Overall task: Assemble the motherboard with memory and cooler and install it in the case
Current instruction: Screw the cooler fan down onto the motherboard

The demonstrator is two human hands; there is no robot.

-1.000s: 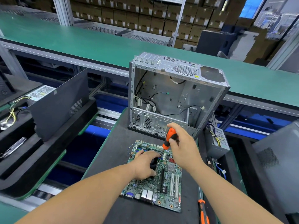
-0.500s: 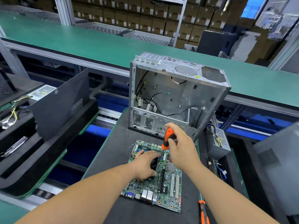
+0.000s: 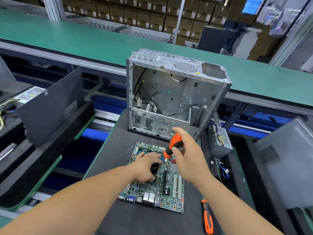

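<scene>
1. The green printed motherboard lies flat on the dark foam-topped work pad in front of me; the open bare-metal computer case stands upright on the same pad, just behind the board.
2. My left hand rests on the black cooler at the board's middle; my right hand holds the orange-and-black screwdriver just to the right, its tip down at the board.
3. A second orange-handled screwdriver lies on the pad right of the board; the boxy grey power supply sits right of the case.

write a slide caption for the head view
Right hand drives orange screwdriver into motherboard; left hand steadies cooler.
</scene>
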